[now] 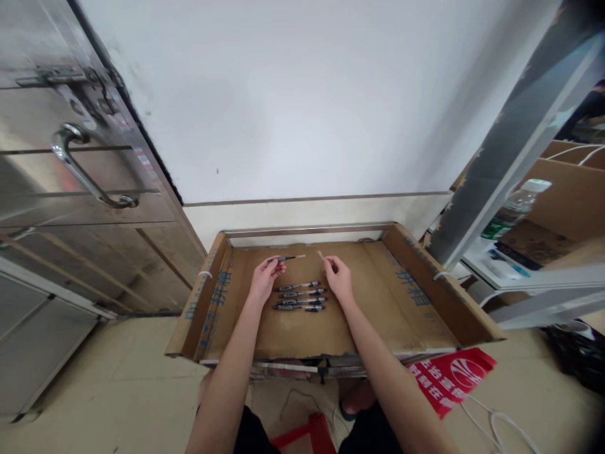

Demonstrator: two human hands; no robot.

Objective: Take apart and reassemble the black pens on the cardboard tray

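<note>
My left hand [265, 279] pinches the dark upper part of a pen [285, 258], and its thin refill points to the right. Across a small gap, my right hand [339, 277] is closed on a small clear piece [321, 255] that looks like a pen barrel. Below and between the hands, several pens [300, 294] lie side by side on the cardboard. The lowest one appears to be in separate parts, with a dark short piece [314, 308] at its right end.
The pens lie in a shallow cardboard tray [425, 328] with raised sides, set against a white wall. On the left is a metal door with a handle [89, 173]. A shelf on the right holds a plastic bottle [515, 207]. A red bag [454, 379] hangs below the tray.
</note>
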